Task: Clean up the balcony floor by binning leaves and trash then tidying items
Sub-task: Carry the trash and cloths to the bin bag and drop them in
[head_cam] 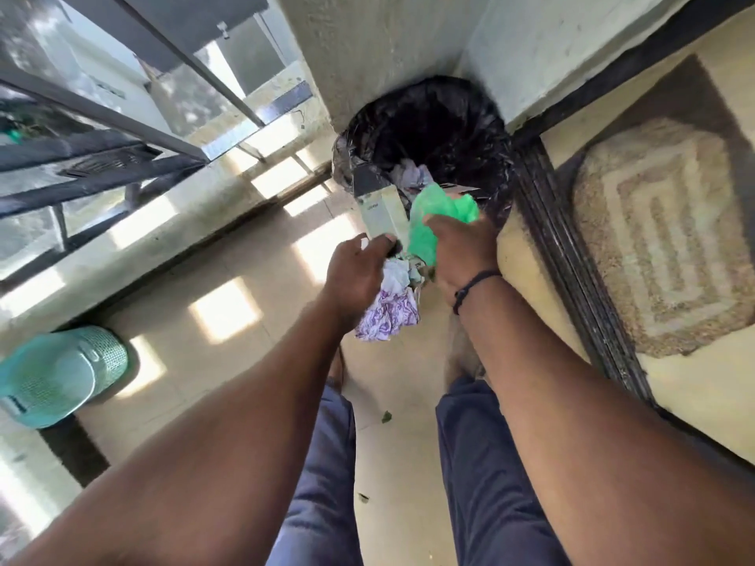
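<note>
While the left hand (359,271) grips a pale carton (382,214) with crumpled paper (388,316) and the right hand (461,247) clutches a green bag (433,214) at the black-lined bin (429,128), binning is underway; next, probably, both let go over its mouth.

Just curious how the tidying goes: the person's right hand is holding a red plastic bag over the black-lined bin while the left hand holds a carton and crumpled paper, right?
Nearly. In the head view the plastic bag in the right hand is green, not red. The rest stands: it is over the black-lined bin, and the left hand holds a carton and crumpled paper.
</note>
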